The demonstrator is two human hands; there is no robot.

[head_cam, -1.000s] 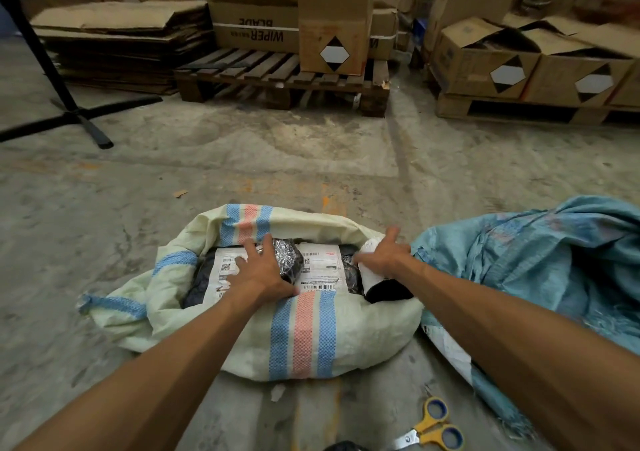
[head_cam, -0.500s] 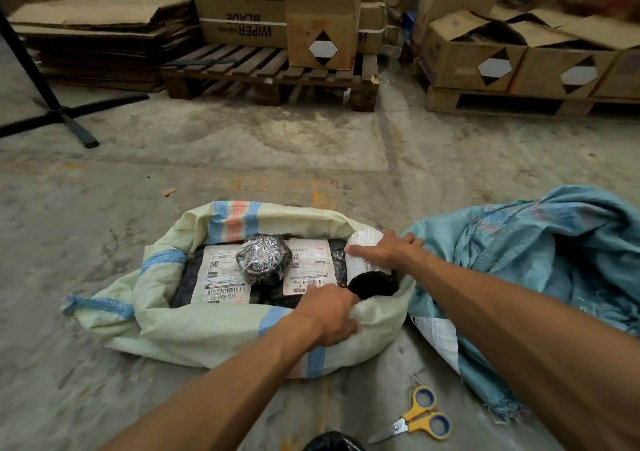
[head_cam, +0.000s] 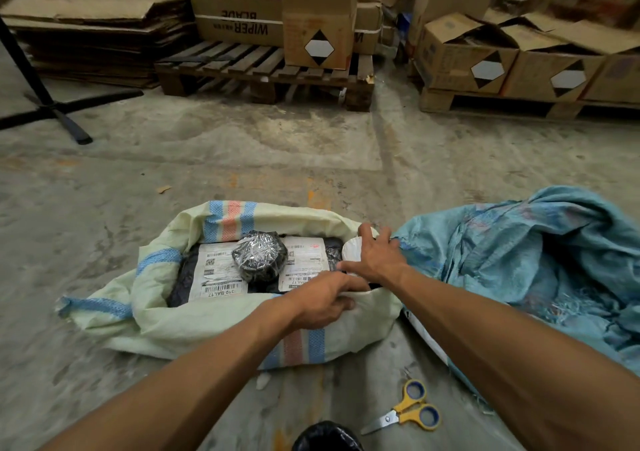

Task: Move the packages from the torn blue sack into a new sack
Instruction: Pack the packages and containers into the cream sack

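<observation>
A cream sack (head_cam: 162,315) with blue and red stripes lies open on the concrete floor. Inside it are flat black packages with white labels (head_cam: 218,275) and a round black bundle wrapped in clear film (head_cam: 259,260). My left hand (head_cam: 323,303) grips the sack's near rim. My right hand (head_cam: 375,260) rests with spread fingers on a white and black package (head_cam: 350,250) at the sack's right end. The torn blue sack (head_cam: 540,260) lies crumpled just to the right, touching the cream sack.
Yellow-handled scissors (head_cam: 407,412) lie on the floor near my right forearm. A black bag (head_cam: 327,438) shows at the bottom edge. Wooden pallets (head_cam: 263,73) with cardboard boxes (head_cam: 318,17) line the back. A black stand's legs (head_cam: 59,111) are far left.
My left hand left the packages inside the sack and took hold of the near rim toward the right. My right hand stayed on the white and black package, fingers spreading.
</observation>
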